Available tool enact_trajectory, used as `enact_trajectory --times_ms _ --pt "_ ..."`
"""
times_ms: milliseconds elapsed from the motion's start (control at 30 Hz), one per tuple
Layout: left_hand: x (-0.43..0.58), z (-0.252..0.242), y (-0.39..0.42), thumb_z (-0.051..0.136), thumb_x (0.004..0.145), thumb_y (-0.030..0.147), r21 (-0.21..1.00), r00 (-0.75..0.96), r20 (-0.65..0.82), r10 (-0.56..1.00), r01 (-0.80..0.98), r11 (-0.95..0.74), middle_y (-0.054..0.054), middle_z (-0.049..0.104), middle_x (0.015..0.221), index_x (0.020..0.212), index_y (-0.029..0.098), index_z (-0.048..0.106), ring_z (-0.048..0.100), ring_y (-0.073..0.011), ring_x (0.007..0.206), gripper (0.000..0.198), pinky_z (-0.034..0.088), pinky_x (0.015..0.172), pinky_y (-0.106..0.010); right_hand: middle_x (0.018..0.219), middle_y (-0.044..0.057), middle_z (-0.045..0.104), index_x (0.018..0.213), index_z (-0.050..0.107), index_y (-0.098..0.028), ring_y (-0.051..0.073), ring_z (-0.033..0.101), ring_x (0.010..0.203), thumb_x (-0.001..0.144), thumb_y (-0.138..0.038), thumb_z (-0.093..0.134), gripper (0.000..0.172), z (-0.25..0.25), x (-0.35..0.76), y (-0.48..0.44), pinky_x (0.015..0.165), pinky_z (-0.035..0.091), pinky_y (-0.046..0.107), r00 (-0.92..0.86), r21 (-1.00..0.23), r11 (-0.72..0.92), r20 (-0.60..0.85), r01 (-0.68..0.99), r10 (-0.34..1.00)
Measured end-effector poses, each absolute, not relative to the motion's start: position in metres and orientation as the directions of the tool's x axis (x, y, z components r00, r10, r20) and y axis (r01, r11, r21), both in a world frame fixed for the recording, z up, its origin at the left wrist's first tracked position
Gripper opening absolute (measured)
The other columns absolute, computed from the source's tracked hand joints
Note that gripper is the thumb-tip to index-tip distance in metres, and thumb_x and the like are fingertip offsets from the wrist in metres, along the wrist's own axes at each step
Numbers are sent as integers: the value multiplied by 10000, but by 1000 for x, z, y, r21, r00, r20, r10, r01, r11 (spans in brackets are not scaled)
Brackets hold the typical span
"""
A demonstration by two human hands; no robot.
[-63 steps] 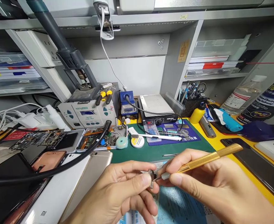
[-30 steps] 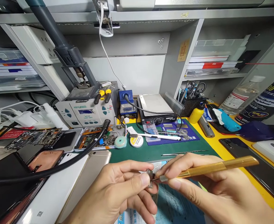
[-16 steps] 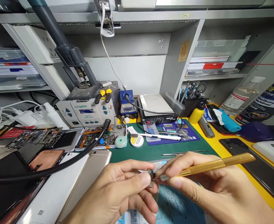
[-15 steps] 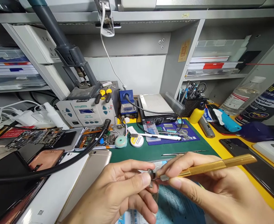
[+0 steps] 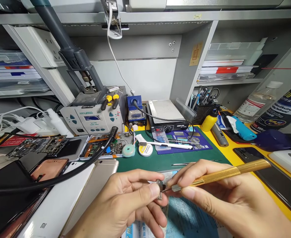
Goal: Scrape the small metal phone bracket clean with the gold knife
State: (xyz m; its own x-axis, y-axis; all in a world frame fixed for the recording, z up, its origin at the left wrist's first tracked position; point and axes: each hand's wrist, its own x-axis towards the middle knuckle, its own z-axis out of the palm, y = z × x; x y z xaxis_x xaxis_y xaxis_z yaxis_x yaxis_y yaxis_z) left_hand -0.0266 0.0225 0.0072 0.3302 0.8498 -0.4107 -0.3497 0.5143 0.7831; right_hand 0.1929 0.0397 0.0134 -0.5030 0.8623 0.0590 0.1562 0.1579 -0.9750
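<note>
Between the thumb and fingers of my left hand [image 5: 133, 198] is a small silvery metal part [image 5: 159, 195] with a dark side; its exact kind cannot be made out. My right hand [image 5: 217, 195] grips a gold craft knife [image 5: 220, 176] with a knurled handle, slanting up to the right. The knife's thin tip touches or nearly touches the part's right side; the fingers partly hide the contact. Below both hands lies a printed blue sheet [image 5: 187, 215] on the green mat [image 5: 130, 165]. Tweezers [image 5: 181, 164] lie just beyond my right hand.
Phones, including a white one [image 5: 48, 215], crowd the left, crossed by a black hose [image 5: 86, 165]. Behind stand a hot-air station [image 5: 96, 119], a heating plate [image 5: 167, 112] and a white-handled brush [image 5: 170, 144]. A black phone [image 5: 271, 178] and bottles are at the right.
The knife's handle end has dipped slightly and shifted a little left, with my right hand moving along. My left hand keeps nearly the same hold on the metal part.
</note>
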Motion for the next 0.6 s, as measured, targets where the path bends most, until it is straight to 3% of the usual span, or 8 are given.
enact_trajectory --times_ms 367,600 --pt "-29 3 19 759 858 201 780 344 -415 842 -342 524 -96 762 770 1019 115 774 726 -171 575 183 599 528 -248 1006 -31 776 979 726 -320 192 747 987 972 -232 685 97 11 195 42 909 607 295 -503 -965 215 113 150 857" --pt "-28 5 20 781 844 216 787 335 -421 843 -326 523 -82 753 759 1001 116 776 725 -178 583 186 597 539 -261 977 -38 788 964 728 -305 160 748 954 977 -219 681 99 15 193 41 880 592 226 -518 -977 165 72 136 853"
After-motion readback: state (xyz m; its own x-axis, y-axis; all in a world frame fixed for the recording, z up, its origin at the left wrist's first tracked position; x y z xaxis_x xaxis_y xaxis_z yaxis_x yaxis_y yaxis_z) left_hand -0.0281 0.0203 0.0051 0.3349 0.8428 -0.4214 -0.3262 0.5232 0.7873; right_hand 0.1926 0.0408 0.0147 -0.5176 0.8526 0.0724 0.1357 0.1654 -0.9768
